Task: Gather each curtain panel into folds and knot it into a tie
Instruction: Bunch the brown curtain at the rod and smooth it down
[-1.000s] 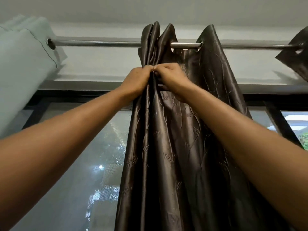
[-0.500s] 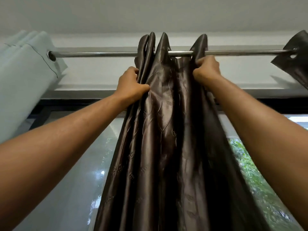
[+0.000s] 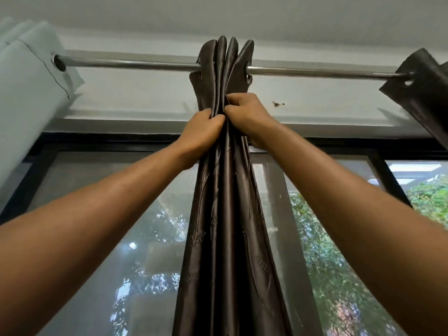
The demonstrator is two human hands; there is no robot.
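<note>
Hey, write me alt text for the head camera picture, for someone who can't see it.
A left hand and a right hand grip a dark brown curtain panel, bunched into tight folds, just below a metal rod. It hangs before a window with trees outside; a pale curtain hangs at far left.

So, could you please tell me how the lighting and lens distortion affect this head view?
Head view: daylight through the window backlights the scene, leaving a soft sheen on the brown curtain panel; head view: the wide lens stretches the forearms toward the corners, and the pale curtain at the left edge looks soft.
</note>
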